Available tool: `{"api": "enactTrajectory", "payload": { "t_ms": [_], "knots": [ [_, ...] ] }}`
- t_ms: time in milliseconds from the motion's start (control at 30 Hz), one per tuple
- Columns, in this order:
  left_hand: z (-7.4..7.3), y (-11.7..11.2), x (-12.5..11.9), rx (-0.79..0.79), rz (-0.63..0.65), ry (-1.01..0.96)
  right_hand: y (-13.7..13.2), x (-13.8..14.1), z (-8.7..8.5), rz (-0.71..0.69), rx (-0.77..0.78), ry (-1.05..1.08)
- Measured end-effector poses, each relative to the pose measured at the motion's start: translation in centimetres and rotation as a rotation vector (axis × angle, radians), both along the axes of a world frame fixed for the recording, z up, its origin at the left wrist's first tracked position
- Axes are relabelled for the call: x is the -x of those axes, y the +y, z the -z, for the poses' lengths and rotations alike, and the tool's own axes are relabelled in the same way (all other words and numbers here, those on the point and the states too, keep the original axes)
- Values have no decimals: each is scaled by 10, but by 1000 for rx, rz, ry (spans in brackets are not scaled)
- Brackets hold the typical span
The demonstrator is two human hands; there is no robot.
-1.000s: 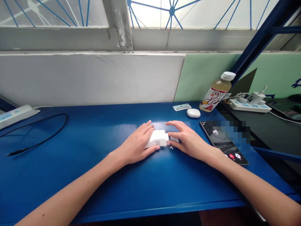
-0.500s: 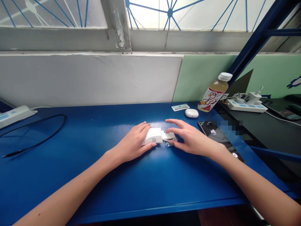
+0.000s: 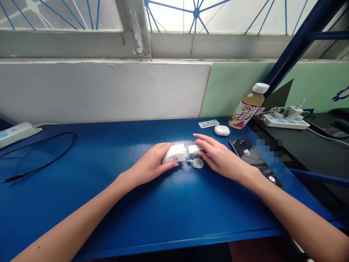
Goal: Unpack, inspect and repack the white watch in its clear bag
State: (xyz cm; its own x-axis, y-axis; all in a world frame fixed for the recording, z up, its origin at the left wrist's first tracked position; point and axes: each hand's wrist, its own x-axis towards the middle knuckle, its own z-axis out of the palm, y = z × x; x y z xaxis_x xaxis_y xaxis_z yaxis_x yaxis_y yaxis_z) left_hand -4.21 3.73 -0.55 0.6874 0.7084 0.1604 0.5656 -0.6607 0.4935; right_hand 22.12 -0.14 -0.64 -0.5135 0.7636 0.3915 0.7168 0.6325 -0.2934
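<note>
My left hand is closed round the left end of a small white box-shaped object with a square printed code on its front. The thumb lies along its near side. At its right end a smaller white rectangular piece is pinched in my right hand, with the upper fingers reaching over it. Whether the two white pieces are joined is hard to tell. Below them, a round whitish disc on a thin strip or cord rests on or just above the blue table.
A phone lies right of my right hand. Behind it are a white earbud case, a card and a drink bottle. A black cable and power strip are at left, another power strip at right.
The smaller white piece is now in my right hand's fingers, where a greyish piece showed before. The round disc has come into view below, and the box has tilted slightly.
</note>
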Motion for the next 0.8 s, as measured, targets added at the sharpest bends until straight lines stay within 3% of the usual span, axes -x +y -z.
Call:
{"api": "enactTrajectory", "payload": {
  "t_ms": [167, 467, 633, 800],
  "knots": [
    [-3, 5, 5, -3, -23, 6, 7, -13, -8, 120, -133, 54],
    [8, 0, 6, -57, -35, 106, 11, -20, -12, 394, -306, 122],
    [14, -1, 6, -15, -17, 114, 9, -14, -8, 372, -314, 138],
    [13, -5, 0, -136, -126, -116, 3, -5, -7, 234, -281, 136]
  ]
}}
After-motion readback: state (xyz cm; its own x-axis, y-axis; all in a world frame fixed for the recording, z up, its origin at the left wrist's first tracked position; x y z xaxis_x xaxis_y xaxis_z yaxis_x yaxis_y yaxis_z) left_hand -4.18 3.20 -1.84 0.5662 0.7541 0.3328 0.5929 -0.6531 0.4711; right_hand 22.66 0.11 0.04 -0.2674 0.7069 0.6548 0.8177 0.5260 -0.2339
